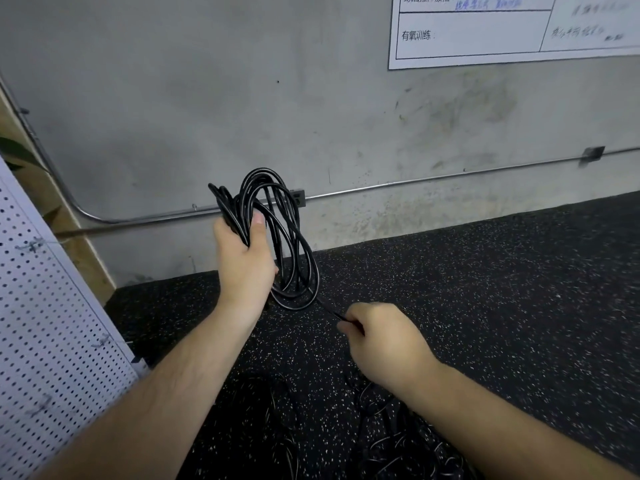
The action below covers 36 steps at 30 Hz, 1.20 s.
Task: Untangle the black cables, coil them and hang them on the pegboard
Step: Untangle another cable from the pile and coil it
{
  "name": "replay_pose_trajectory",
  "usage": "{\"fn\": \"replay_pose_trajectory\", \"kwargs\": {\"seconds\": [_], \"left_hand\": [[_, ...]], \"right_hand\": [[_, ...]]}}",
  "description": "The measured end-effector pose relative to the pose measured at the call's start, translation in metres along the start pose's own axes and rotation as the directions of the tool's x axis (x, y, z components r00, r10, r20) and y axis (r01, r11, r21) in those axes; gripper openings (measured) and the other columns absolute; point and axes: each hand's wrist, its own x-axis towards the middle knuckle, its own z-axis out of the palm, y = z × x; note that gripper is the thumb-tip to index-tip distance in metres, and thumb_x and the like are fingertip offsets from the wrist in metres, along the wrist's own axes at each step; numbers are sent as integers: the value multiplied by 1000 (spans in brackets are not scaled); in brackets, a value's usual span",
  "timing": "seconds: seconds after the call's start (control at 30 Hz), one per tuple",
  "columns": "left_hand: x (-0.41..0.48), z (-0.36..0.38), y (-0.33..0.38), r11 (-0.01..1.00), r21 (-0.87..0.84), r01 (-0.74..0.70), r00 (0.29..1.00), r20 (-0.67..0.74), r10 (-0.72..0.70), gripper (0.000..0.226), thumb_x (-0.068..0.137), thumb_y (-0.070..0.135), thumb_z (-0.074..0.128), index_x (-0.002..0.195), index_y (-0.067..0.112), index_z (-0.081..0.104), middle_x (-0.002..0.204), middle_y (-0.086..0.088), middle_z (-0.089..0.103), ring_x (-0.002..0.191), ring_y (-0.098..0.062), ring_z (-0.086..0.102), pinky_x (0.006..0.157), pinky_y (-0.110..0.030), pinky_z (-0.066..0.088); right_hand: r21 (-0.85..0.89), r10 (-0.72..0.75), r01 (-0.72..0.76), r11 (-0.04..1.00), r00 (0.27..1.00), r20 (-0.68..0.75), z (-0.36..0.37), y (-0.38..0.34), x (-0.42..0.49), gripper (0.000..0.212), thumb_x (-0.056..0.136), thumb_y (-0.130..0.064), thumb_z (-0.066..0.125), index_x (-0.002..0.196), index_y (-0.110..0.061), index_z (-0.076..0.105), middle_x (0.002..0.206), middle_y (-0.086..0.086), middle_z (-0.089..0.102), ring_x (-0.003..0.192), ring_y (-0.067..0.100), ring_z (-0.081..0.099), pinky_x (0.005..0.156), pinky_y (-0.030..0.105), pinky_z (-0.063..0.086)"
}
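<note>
Black cable coil (287,233) gripped in left hand (246,261), right hand (384,344) fingers (346,328) pinch its end; speckled floor (485,289), conc. wall (207,98).

Pegboard (52,323) blocks left; wall (242,98) close ahead; loose cables (277,427) clutter floor (502,289); open room right.

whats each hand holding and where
Left hand grips the coiled black cable at its gathered loops; right hand pinches the loose tail below.

Bare left hand (242,261), bare right hand (384,344), bare forearms (166,393) lightly haired, short plain thumbnail (258,217) on the left
</note>
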Motion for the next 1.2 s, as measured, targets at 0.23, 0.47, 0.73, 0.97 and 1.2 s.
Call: {"fn": "replay_pose_trajectory", "kwargs": {"seconds": [0.23,0.47,0.73,0.97,1.2], "left_hand": [[-11,4,1,998,16,-68,990,125,65,29,100,42,60,118,54,41,111,-3,68,95,-24,68,83,-41,60],[-19,8,5,996,-4,-94,960,263,91,24,101,25,63,120,30,48,71,9,57,52,-6,51,51,-23,48],[-30,14,4,981,20,-193,910,377,171,31,99,31,65,112,54,48,79,22,62,69,1,58,76,-34,52],[-27,10,9,985,19,-171,921,357,153,29,99,27,66,111,48,50,85,25,66,78,2,63,80,-29,49],[-52,16,14,991,-84,103,796,605,-32,34,95,51,53,110,21,58,64,3,62,47,-13,50,45,-27,41]], "right_hand": [[-309,-233,248,918,969,86,-28,-19,2,26,104,-20,50,121,-35,63,94,-8,47,68,21,53,56,30,40],[-474,-364,349,808,929,63,-45,-24,5,48,102,-61,37,116,-22,61,111,-6,63,90,23,67,66,33,43],[473,-104,-146,869,880,464,-54,-30,1,11,95,-20,65,103,-14,70,74,-3,60,62,9,55,54,23,44],[-113,-307,304,946,952,-6,-64,-21,0,24,100,-49,51,106,-34,69,87,-14,65,75,5,59,67,29,49],[-125,-35,-11,992,934,-356,-77,-23,11,59,70,-85,61,77,-27,53,69,-10,59,65,13,58,55,29,40]]}}
